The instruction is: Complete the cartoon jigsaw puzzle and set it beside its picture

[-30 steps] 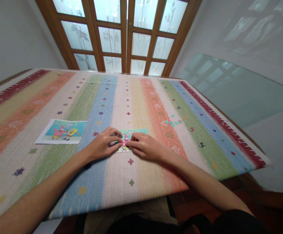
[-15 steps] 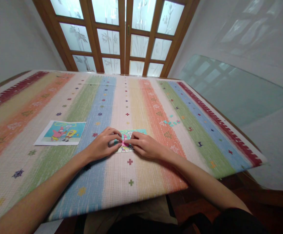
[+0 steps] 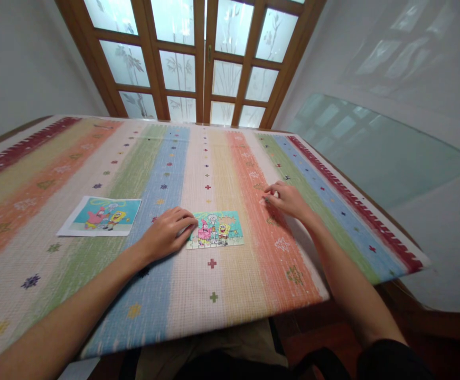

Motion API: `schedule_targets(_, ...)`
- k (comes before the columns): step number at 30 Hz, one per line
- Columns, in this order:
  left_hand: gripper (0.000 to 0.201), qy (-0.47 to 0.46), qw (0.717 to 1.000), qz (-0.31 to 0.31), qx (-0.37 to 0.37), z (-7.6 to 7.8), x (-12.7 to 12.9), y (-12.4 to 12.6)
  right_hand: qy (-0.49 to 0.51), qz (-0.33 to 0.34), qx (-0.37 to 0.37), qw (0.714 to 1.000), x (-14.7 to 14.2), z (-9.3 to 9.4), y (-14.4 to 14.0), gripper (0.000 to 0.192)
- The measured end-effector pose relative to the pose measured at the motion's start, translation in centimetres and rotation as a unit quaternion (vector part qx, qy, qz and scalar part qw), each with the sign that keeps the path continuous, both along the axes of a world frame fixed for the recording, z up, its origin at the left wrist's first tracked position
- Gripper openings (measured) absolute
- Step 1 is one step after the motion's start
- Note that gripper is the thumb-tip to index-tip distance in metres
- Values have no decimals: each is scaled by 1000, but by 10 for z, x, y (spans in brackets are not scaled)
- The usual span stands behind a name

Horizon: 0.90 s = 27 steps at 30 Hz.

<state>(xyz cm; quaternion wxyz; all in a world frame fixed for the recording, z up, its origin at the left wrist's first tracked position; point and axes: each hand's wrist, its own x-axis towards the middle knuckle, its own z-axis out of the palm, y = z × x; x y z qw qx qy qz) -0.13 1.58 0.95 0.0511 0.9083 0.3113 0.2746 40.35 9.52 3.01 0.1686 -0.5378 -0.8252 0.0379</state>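
- Since the earlier frame, the right hand (image 3: 284, 199) had moved off the puzzle (image 3: 217, 230), out to the right.
- Close in, the puzzle lay on the cloth (image 3: 198, 295) between the hands, long axis left to right, bottom edge facing the person.
- The left hand (image 3: 170, 232), the nearer, rested half curled at its left edge, thumb and fingers apart.
- Farther out, the right hand's fingers bent toward the thumb; whether they gripped anything could not be told.
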Motion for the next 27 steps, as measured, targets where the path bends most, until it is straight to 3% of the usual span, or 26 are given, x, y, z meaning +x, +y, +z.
schedule_targets(3, 24, 22, 999, 1, 33, -1, -1, 1, -13, -57, -17, 998, 27, 2, 1, 22)
schedule_targets(7, 23, 31, 998, 2, 49, -3, -2, 2, 4, -56, -55, 997, 36, -1, -6, 21)
schedule_targets(19, 24, 35, 998, 11, 41, -5, -2, 4, 106, -80, -106, 985, 32, -10, -2, 21)
schedule_targets(23, 24, 26, 999, 13, 34, -5, -2, 3, 192, -52, -112, 974, 23, -7, -5, 20)
schedule_targets(27, 25, 17, 999, 19, 22, -5, -3, 3, 270, 5, -138, 953, -5, 0, -13, 26)
